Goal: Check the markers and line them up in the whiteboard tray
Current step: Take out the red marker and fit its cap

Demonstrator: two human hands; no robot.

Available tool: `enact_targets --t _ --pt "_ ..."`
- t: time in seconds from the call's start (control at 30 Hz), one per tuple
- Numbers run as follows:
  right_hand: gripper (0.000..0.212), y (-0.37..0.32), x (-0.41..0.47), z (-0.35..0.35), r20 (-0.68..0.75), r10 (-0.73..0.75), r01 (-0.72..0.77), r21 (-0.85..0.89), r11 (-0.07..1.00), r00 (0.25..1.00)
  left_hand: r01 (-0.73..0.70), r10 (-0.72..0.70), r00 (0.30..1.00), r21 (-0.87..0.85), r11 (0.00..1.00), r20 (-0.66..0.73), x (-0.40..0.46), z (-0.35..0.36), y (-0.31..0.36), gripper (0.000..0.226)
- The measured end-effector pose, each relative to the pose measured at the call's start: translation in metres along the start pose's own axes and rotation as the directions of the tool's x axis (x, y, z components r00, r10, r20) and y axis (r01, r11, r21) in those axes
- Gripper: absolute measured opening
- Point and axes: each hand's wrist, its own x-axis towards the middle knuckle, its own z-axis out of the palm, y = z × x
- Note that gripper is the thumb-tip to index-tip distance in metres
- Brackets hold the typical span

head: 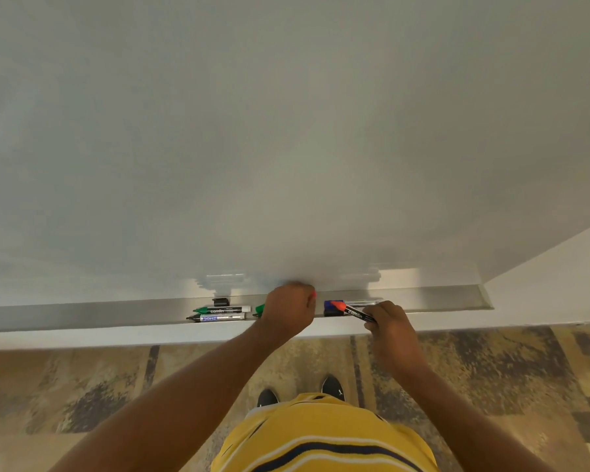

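A long metal whiteboard tray (82,315) runs under the whiteboard (286,131). On it lie a green-capped marker (223,309) and a black-capped marker (218,317), side by side. My left hand (288,310) is closed over the tray; a bit of red (314,294) shows at its fingers and a green cap (259,310) pokes out at its left. My right hand (387,321) grips a black marker with a red end (353,312), tilted, its red end over a blue eraser (331,307).
A small black clip (220,301) sits at the back of the tray. More markers lie behind the eraser, partly hidden. The tray ends at the right near a white wall (542,284). Below are patterned floor tiles and my shoes.
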Motion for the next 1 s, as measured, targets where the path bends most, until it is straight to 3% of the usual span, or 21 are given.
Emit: enact_targets --t 0.1,0.17,0.23,0.37,0.47,0.53,0.77,1.0 --pt "0.023 -0.006 0.002 -0.003 -0.027 0.000 0.002 0.084 0.996 1.000 0.087 -0.149 0.979 -0.375 0.923 -0.139 -0.022 -0.010 0.006 0.015" --pt "0.021 -0.012 0.002 -0.006 -0.044 0.010 -0.004 0.128 0.992 0.999 0.170 -0.310 0.942 -0.615 0.770 -0.128 -0.038 -0.018 0.005 0.010" --pt "0.022 -0.020 0.001 -0.010 -0.063 0.008 0.003 0.173 0.985 0.998 0.250 -0.428 0.904 -0.797 0.550 -0.012 -0.051 -0.027 0.002 0.011" --pt "0.026 -0.041 0.002 -0.021 -0.099 -0.073 0.095 0.238 0.967 0.992 0.234 -0.475 0.869 -0.961 0.144 0.141 -0.067 -0.047 -0.003 0.019" --pt "0.029 -0.056 0.003 -0.029 -0.124 -0.148 0.177 0.266 0.948 0.981 0.181 -0.463 0.867 -0.982 -0.052 0.185 -0.074 -0.061 -0.005 0.017" --pt "0.032 -0.065 0.005 -0.034 -0.149 -0.178 0.215 0.288 0.933 0.973 0.148 -0.455 0.875 -0.986 -0.077 0.166 -0.079 -0.068 -0.006 0.016" --pt "0.038 -0.084 0.012 -0.042 -0.157 -0.257 0.290 0.247 0.925 0.954 0.086 -0.466 0.884 -0.993 0.080 0.039 -0.088 -0.079 -0.014 0.015" --pt "0.044 -0.089 0.017 -0.037 -0.127 -0.282 0.303 0.195 0.933 0.951 0.091 -0.445 0.895 -0.986 0.139 0.020 -0.088 -0.084 -0.016 0.014"
